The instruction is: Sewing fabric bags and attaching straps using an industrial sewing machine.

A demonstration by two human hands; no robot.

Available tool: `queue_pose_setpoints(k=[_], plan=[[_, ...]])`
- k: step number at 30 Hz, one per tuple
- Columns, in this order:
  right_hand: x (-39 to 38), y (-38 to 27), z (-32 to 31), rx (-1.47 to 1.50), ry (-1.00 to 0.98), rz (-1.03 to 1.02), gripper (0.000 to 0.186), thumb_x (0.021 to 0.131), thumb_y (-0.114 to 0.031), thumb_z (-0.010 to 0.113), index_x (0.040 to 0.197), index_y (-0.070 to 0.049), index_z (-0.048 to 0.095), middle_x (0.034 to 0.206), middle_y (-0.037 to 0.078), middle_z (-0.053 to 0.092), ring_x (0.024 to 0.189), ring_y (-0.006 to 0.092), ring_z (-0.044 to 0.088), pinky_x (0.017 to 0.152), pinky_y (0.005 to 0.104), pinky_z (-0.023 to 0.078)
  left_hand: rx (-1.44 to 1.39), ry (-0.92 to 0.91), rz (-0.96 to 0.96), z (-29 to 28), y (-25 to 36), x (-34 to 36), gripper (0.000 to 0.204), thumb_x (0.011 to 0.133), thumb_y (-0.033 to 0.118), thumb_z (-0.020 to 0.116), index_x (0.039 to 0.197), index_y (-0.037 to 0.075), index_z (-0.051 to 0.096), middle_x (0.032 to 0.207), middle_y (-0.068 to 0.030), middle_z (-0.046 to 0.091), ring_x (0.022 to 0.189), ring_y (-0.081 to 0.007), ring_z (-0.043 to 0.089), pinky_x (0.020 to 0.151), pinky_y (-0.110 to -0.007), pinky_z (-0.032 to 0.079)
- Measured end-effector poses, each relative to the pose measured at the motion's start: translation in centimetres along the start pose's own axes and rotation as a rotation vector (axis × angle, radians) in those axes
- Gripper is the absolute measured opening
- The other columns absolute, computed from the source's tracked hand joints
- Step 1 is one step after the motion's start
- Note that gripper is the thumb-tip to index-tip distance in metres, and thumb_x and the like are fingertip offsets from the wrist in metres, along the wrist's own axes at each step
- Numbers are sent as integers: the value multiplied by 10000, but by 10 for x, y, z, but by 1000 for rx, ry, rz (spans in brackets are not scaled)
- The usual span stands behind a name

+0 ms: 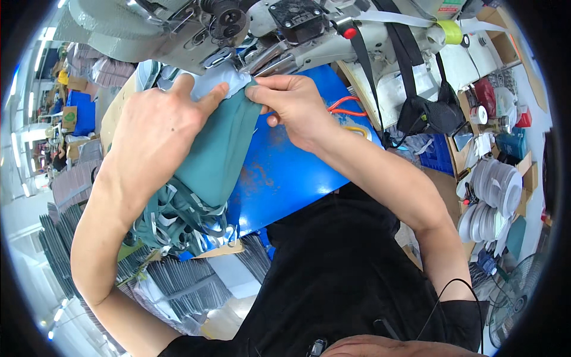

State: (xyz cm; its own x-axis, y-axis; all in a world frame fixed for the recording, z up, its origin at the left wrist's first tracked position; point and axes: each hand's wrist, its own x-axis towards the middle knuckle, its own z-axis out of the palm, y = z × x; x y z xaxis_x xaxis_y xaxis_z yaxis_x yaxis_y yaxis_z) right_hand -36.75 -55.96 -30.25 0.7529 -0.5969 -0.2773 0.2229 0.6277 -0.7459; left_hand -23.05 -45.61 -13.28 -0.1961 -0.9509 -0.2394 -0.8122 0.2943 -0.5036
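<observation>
A smooth teal cloth panel (217,166) lies over the glossy blue worktop (276,184), its upper edge met by a soft pale blue piece (221,77) just below the grey metal sewing machine (327,50); the panel's upper right corner is pinched in the narrow grip of the bare right hand (295,109), between thumb and forefinger; the panel's left side is covered by the bare left hand (156,119), its thumb and forefinger spread apart, though whether cloth is held by its hidden fingers cannot be told; the edges are probably best aligned at the pinched corner and smoothed flat; the tangled teal straps (172,217) should be left slack, lest the panel be dragged askew.
</observation>
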Motion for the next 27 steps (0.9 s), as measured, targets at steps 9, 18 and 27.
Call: queue_pose_setpoints(k=[9,18,27], plan=[[10,13,-5,82,-14,-67,284,895,-101,804,1125,51,736,903,67,737,698,83,630,532,229,460,-28,-27,-229,0,47,13,373,916,93,622,1279,20,666,909,-146,669,687,-291,747,544,-372,582],[2,17,-9,110,-56,-152,317,928,-62,753,1223,50,729,1012,66,757,797,69,661,665,232,531,-174,49,-396,6,90,32,327,859,74,677,1156,-61,646,891,-144,674,707,-305,749,570,-383,588],[-45,34,-59,-505,-99,-412,448,806,-3,692,1250,-40,738,1146,97,678,911,149,625,871,286,524,-549,246,-722,30,108,60,284,852,80,627,1101,-56,612,833,-227,708,766,-438,709,715,-525,556]])
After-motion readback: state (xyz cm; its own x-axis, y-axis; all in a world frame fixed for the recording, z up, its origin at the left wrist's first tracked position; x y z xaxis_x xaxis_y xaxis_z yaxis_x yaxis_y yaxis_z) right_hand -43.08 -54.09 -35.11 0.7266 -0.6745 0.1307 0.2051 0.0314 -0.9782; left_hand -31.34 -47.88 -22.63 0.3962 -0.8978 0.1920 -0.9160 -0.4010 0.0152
